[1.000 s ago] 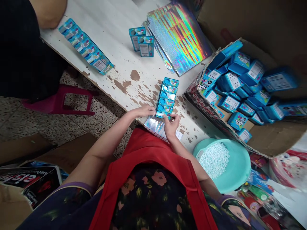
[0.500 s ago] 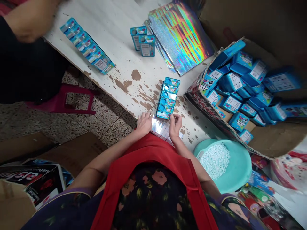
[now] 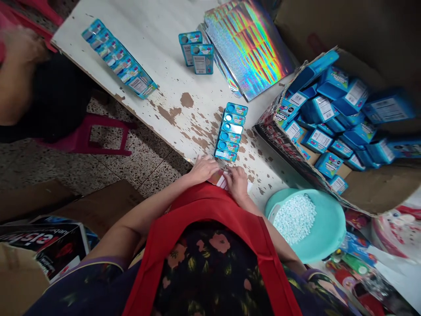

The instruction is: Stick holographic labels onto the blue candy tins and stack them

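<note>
Worn white table (image 3: 164, 57), red-striped pale sheet (image 3: 222, 182) near glossy blue packs (image 3: 229, 137)

"CARAMELO MACIZO" reads on the front standing pack (image 3: 201, 59) and on the rear standing pack (image 3: 187, 49), far on the surface (image 3: 154, 52). The same name, very small, sits on the row of blue packs (image 3: 229, 137) near the middle. On the right, a blue pack (image 3: 285, 113) at the left edge of the carton (image 3: 279, 147) shows part of "CARAMELO". White labels with barcodes there are too small to read. Near left, large white letters on a black box (image 3: 62, 250) include "eis".
</note>
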`<state>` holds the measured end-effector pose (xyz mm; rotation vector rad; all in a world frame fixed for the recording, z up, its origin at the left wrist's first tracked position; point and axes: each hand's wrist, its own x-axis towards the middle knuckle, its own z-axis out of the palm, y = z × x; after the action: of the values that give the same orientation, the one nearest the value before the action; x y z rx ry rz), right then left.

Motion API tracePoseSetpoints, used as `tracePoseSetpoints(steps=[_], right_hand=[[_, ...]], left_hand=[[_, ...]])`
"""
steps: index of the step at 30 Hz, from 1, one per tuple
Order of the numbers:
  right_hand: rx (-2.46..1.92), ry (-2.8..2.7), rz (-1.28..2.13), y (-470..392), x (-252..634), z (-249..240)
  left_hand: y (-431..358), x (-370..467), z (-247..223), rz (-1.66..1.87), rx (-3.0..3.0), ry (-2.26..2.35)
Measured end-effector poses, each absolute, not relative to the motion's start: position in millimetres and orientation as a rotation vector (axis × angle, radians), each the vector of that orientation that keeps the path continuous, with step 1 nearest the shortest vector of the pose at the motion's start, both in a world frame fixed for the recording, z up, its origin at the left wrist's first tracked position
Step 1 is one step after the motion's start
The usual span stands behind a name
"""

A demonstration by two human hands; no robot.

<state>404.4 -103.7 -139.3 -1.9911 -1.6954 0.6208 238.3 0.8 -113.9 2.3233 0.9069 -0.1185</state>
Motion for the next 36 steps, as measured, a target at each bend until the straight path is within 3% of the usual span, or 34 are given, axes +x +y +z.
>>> tracePoseSetpoints(steps=[4, 16, 24, 27, 31, 36], right_hand=[[-1.964, -1.907, 0.37, -107.6, 396.5, -129.2], [-1.792, -2.04, 0.603, -110.6, 397.7, -127.4], [-1.741, -1.393, 0.944, -100.6, 394.9, -85.4], [-1.704, -1.227, 1.026, -92.5, 395.9, -71.6], [-1.751, -0.937, 0.945, -70.0, 398.7, -71.0], [-1.78, -0.8, 0.803, -30.8, 399.7, -82.5]], left_hand=[[5.1, 241.5, -112.4, -0.193, 2.32, 0.91], [8.4, 246.7, -123.1, -0.226, 2.24, 0.974], [-16.8, 228.7, -99.7, 0.204, 2.187, 1.022], [-24.5, 226.0, -85.5, 0.162, 1.983, 0.971], [-4.2, 229.9, -71.9, 0.127, 1.629, 1.033], [51.0, 236.7, -63.0, 0.088, 1.787, 1.041]])
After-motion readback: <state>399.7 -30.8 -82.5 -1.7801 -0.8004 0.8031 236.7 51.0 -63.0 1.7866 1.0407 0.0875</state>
